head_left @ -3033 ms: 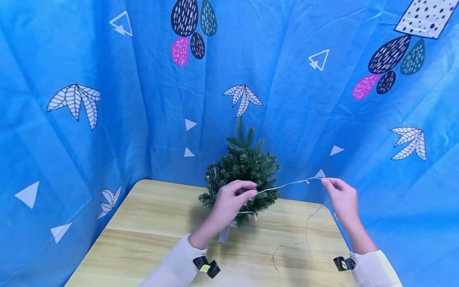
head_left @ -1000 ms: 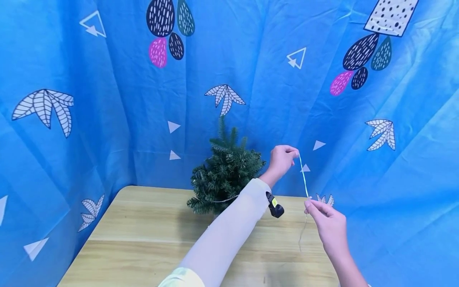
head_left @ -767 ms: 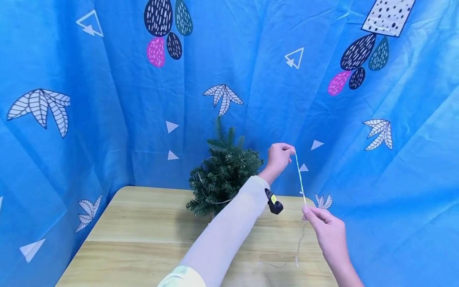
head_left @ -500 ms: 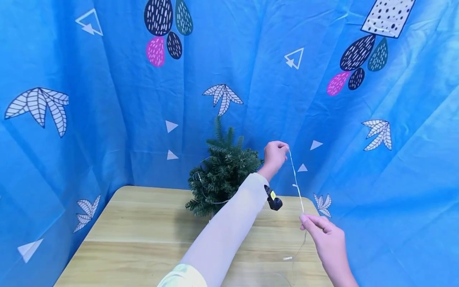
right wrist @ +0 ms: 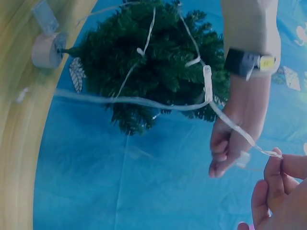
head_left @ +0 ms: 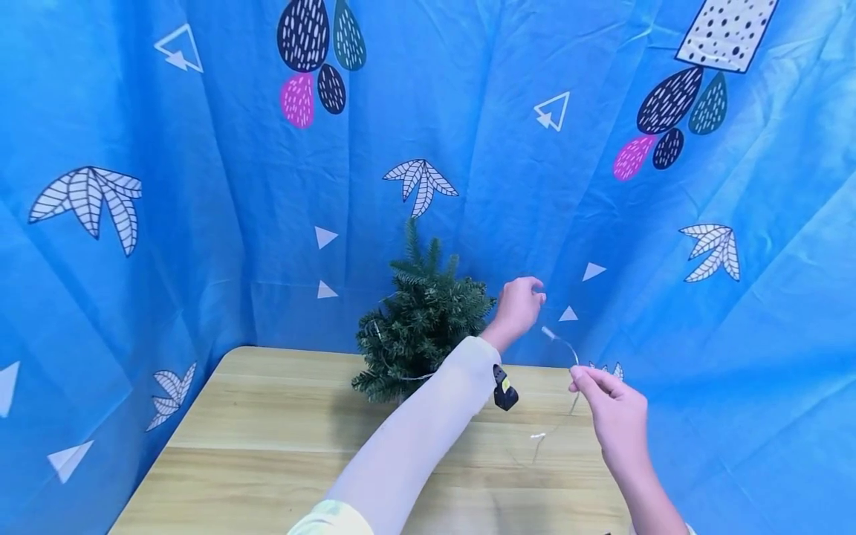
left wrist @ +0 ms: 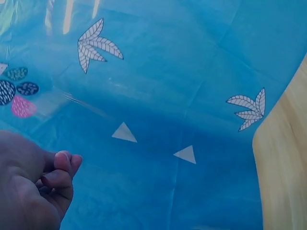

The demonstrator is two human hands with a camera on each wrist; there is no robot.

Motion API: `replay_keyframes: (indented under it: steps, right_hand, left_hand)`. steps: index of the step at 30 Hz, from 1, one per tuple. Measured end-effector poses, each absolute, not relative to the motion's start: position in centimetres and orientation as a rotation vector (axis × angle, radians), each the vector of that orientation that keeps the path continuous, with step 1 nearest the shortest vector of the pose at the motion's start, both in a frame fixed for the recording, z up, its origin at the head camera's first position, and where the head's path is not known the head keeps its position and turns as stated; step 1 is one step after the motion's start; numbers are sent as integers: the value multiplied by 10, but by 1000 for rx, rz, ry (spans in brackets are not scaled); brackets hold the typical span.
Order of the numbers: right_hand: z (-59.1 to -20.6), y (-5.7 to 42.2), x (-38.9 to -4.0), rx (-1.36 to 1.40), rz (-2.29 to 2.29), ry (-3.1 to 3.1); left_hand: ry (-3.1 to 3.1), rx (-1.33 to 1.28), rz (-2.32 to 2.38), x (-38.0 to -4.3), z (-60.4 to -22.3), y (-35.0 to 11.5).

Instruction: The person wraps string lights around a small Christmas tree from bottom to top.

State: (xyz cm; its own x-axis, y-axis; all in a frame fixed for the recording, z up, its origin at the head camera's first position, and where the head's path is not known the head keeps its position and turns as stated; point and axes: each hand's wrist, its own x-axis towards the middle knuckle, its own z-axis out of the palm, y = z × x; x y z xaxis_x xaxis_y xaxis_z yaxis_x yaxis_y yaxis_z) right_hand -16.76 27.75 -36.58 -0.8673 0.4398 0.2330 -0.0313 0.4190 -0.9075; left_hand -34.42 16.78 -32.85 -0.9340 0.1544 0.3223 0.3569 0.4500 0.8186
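A small artificial Christmas tree (head_left: 424,312) stands at the table's back, with part of a thin white light string (head_left: 417,377) around its branches. My right hand (head_left: 618,423), right of the tree, pinches the string between thumb and fingertips. Above that pinch a short end with a white tip (head_left: 549,333) sticks up, and the rest trails below. My left hand (head_left: 518,308) is reached past the tree's right side, fingers loosely bent and nothing seen between them. The white tip hangs just apart from it. Close to the right wrist camera, a pale bulb (right wrist: 207,84) sits on the string.
The wooden table (head_left: 267,416) has blue printed curtain (head_left: 468,111) behind and at both sides. In the right wrist view, the tree's pale round base (right wrist: 47,50) and a clear box (right wrist: 45,17) beside it appear. My left sleeve (head_left: 414,423) crosses over the table.
Earlier both hands held the string stretched between them. My left hand has let go of its end, which has dropped toward the right hand. The right hand has risen slightly.
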Motion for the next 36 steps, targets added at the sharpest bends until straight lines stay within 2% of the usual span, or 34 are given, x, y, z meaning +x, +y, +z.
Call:
replay_keyframes:
  steps: [7,18,30,36]
  right_hand:
    - [-369,288,-181,-318,1472,-2215]
    - [-361,294,-195,-293,1449,-2225]
    - [-351,290,-197,-263,1440,-2264]
    - [-351,283,-190,-255,1409,-2289]
  left_hand:
    - [-2552,-595,-1450,-327,-329,161]
    - [-2678,-1099,-1480,-296,-320,146]
    - [-2648,-1161,-1348,-296,-316,151]
    - [-2611,-1104,-1280,-304,-306,153]
